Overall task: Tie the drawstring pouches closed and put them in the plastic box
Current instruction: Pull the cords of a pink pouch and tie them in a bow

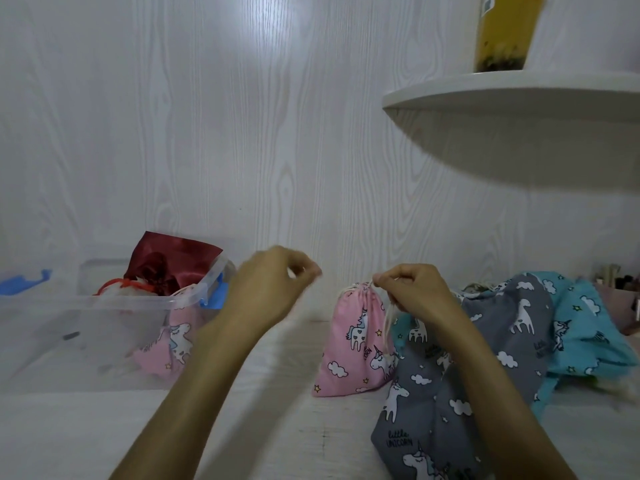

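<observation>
While right hand pinches drawstring, box holds pouches.

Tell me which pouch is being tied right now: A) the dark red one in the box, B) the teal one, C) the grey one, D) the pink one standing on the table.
D: the right hand pinches the cord at the gathered neck of the pink pouch standing on the table, while the grey pouch and teal pouch lie untouched beside it and the red pouch sits in the box.
</observation>
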